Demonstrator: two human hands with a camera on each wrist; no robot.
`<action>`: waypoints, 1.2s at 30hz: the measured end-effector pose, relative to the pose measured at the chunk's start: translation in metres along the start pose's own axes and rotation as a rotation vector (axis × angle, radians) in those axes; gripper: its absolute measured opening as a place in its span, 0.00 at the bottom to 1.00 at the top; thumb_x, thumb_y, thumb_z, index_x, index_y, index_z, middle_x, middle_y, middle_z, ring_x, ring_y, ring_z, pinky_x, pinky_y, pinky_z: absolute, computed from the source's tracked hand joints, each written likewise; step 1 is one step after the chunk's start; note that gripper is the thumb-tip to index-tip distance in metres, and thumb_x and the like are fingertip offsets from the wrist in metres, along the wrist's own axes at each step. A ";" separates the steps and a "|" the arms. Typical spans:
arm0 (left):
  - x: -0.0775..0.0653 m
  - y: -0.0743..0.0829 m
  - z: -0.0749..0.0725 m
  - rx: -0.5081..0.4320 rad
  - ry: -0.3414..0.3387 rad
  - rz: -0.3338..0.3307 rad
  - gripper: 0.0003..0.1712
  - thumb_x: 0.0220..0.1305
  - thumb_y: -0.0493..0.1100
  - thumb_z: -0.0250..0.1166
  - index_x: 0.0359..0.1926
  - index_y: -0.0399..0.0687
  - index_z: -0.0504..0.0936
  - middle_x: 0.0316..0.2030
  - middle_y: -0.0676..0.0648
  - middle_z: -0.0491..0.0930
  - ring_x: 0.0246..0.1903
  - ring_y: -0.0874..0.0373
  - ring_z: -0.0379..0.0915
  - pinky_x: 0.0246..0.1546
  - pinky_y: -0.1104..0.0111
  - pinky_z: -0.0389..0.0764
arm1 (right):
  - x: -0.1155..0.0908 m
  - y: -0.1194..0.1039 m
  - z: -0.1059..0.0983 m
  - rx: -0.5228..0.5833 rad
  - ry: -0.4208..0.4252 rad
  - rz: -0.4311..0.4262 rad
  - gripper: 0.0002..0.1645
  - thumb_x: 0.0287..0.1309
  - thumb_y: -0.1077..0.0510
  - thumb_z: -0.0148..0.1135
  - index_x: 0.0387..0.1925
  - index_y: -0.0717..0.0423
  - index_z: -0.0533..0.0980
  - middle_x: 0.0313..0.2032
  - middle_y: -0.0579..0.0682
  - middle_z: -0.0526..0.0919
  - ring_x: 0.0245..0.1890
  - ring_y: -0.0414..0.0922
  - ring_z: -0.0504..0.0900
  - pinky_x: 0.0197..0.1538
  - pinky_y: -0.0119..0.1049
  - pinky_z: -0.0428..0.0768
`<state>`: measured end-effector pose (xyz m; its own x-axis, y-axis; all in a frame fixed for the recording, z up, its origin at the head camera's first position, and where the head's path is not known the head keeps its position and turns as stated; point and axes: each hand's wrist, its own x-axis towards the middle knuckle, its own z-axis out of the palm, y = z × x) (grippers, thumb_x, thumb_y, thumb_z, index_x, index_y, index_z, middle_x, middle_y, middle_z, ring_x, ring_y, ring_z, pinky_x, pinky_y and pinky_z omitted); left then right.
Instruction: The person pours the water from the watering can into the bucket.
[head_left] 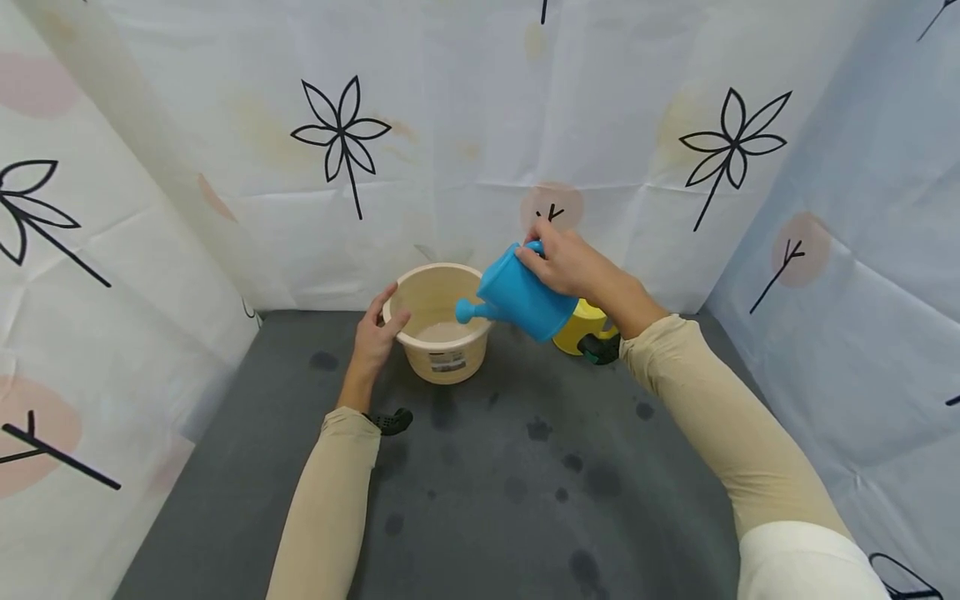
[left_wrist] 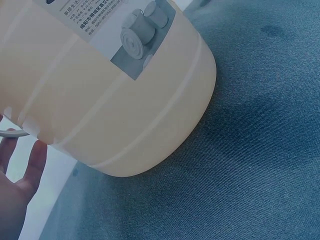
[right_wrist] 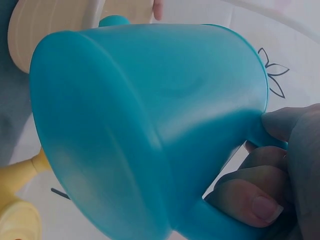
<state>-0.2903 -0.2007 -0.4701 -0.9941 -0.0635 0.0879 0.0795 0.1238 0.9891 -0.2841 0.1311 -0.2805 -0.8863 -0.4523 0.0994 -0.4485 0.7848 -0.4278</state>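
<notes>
My right hand (head_left: 558,257) grips the handle of a blue watering can (head_left: 527,296), curled fingers showing in the right wrist view. The can is tipped to the left, its round spout head (head_left: 465,312) over the opening of a cream plastic basin (head_left: 442,358). On the basin's left rim my left hand (head_left: 377,329) holds on, thumb toward the inside and fingers around the outer edge. The left wrist view shows the basin's side (left_wrist: 135,120) close up, with a printed label (left_wrist: 122,32) on it. No water stream shows from the spout.
Behind the right wrist stands a yellow watering can (head_left: 573,332), partly hidden by the blue can and wrist. A dark grey cloth (head_left: 480,500) with several wet spots covers the table. White patterned sheets (head_left: 465,150) hang at the back and both sides.
</notes>
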 end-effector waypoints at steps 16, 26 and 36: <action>0.003 -0.005 0.001 0.029 0.021 0.027 0.37 0.71 0.49 0.66 0.77 0.63 0.65 0.74 0.35 0.64 0.68 0.46 0.67 0.46 0.83 0.74 | 0.002 -0.002 -0.001 -0.018 0.007 -0.005 0.18 0.79 0.51 0.49 0.54 0.62 0.65 0.23 0.50 0.60 0.28 0.52 0.70 0.40 0.47 0.69; -0.015 0.029 0.001 0.019 -0.006 -0.011 0.38 0.71 0.42 0.64 0.78 0.52 0.63 0.74 0.31 0.63 0.68 0.44 0.66 0.44 0.84 0.74 | 0.003 -0.005 -0.001 -0.030 0.004 -0.009 0.18 0.79 0.51 0.50 0.55 0.63 0.66 0.23 0.51 0.62 0.29 0.53 0.72 0.40 0.47 0.70; -0.017 0.031 0.002 -0.017 -0.003 -0.016 0.37 0.71 0.43 0.65 0.77 0.51 0.64 0.74 0.32 0.63 0.70 0.42 0.66 0.43 0.85 0.76 | 0.005 -0.007 -0.001 -0.036 -0.005 0.005 0.19 0.79 0.51 0.49 0.56 0.62 0.66 0.26 0.53 0.66 0.33 0.54 0.74 0.42 0.48 0.72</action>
<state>-0.2713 -0.1943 -0.4410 -0.9955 -0.0626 0.0717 0.0648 0.1062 0.9922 -0.2852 0.1243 -0.2762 -0.8878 -0.4508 0.0927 -0.4483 0.8015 -0.3956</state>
